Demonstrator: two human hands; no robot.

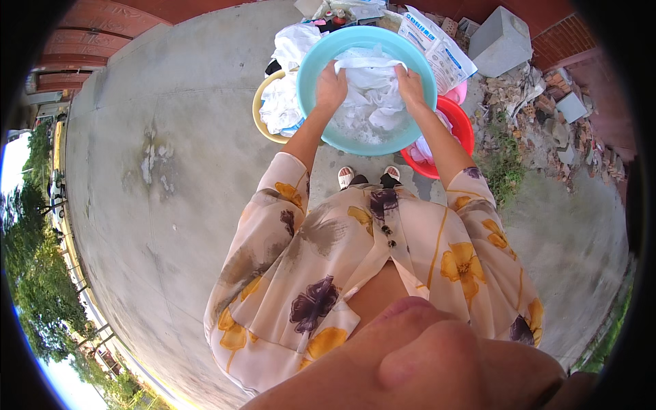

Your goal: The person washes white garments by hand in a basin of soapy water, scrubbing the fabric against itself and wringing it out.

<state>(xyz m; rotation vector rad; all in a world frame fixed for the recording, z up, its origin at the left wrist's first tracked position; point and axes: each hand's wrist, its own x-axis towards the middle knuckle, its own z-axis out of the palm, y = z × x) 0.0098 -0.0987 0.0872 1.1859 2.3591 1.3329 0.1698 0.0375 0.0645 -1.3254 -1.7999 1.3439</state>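
Note:
Both hands are over a light-blue plastic basin of sudsy water. My left hand grips one end of a white wet cloth garment, and my right hand grips the other end. The upper edge of the cloth is stretched between them, while its lower folds lie bunched in the foamy water. Left of the basin, partly behind it, a yellow basin holds white laundry. A red basin with pale fabric inside stands at the right, partly hidden by my right forearm.
More white cloth lies behind the yellow basin. A printed white bag leans at the back right, beside a grey block. Rubble and broken bricks spread along the right. My sandalled feet stand on the concrete ground.

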